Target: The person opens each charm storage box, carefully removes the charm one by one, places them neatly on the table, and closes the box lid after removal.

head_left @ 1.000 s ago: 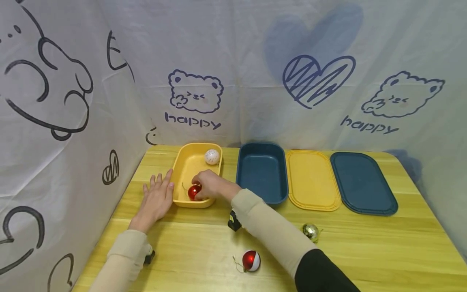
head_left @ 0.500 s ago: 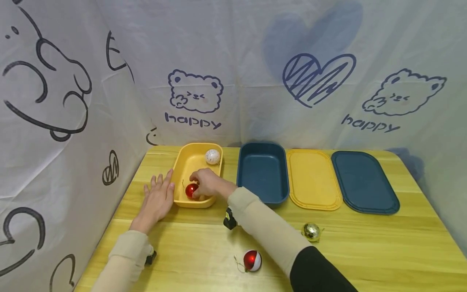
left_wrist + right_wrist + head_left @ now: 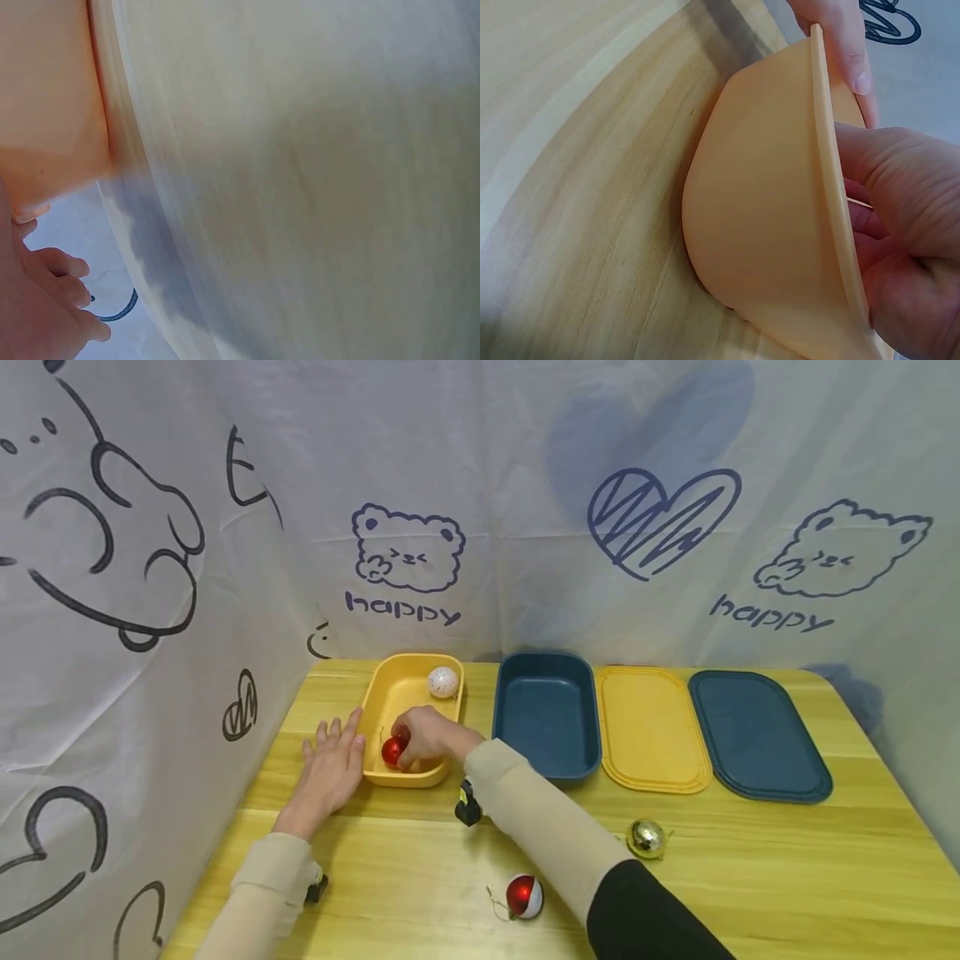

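In the head view, my right hand (image 3: 431, 735) reaches into the yellow box (image 3: 405, 780) and holds a shiny red bauble (image 3: 392, 752) near its front left corner. My left hand (image 3: 330, 768) rests with fingers extended against the outside of the box's left wall. A speckled white bauble (image 3: 442, 682) lies in the back right corner of the same box. In the right wrist view, the wall of the yellow box (image 3: 757, 180) hides the red bauble and most of my right fingertips. The left wrist view catches part of my left hand (image 3: 45, 292) beside the box.
A dark blue box (image 3: 547, 718) stands right of the yellow one. Beyond it lie a yellow lid (image 3: 654, 728) and a dark blue lid (image 3: 761, 735). Nearer me are a red-and-white bauble (image 3: 524, 896) and a gold bauble (image 3: 647, 839). White printed cloth surrounds the table.
The red bauble and my right hand have shifted slightly left within the yellow box as seen against its walls. My left hand stays at the box's left side; the head view has shifted a little.
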`<state>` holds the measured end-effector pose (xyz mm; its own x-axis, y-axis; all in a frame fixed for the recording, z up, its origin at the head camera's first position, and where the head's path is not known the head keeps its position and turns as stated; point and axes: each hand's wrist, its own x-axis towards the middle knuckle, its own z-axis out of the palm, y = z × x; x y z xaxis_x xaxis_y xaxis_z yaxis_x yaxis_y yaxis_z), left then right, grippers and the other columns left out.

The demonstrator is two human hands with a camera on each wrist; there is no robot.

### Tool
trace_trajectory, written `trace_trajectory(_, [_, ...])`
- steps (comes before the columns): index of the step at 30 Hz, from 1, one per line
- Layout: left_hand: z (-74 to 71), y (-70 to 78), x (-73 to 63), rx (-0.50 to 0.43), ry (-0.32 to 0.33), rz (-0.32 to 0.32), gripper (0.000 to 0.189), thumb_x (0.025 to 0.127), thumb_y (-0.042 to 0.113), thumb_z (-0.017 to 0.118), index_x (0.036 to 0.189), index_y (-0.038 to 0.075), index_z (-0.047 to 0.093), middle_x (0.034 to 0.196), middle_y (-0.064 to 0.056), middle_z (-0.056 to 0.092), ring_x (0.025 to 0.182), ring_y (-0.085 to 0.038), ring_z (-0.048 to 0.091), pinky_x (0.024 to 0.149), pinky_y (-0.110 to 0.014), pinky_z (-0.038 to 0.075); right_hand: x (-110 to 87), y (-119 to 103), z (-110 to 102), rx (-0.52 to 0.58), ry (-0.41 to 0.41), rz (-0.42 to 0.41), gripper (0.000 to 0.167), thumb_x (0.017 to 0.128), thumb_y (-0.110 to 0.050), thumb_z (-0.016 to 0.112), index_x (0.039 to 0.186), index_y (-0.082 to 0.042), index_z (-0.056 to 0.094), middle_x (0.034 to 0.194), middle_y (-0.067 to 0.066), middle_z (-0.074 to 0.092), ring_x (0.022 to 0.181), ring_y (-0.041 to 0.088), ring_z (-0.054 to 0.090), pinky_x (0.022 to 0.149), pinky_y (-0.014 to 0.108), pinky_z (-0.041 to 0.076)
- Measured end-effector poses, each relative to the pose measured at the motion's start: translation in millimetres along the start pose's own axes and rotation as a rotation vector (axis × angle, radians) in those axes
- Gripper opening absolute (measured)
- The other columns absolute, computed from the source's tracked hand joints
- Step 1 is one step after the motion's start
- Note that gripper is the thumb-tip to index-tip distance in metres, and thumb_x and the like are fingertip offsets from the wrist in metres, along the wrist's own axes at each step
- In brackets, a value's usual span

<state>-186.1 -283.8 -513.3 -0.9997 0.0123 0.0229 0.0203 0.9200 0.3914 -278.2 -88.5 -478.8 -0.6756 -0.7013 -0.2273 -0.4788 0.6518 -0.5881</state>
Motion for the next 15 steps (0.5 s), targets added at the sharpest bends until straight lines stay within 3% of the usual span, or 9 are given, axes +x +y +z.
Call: trace_trajectory(15, [-0.6,1.5,0.0,0.017,-0.001,0.004,0.062,0.115,0.042,0.014,0.171,0.016,0.010,0.167,-0.039,0.018,0.157,-0.061,0.007,0.121,-0.081,0.002,-12.8,-1,-7,0.062,0.055,-0.054,0.052,0.090,-0.019,0.086,0.136,-0.006,0.069,0.128,0.007,0.074,0.111,0.015,0.067,0.101,0.025,0.054])
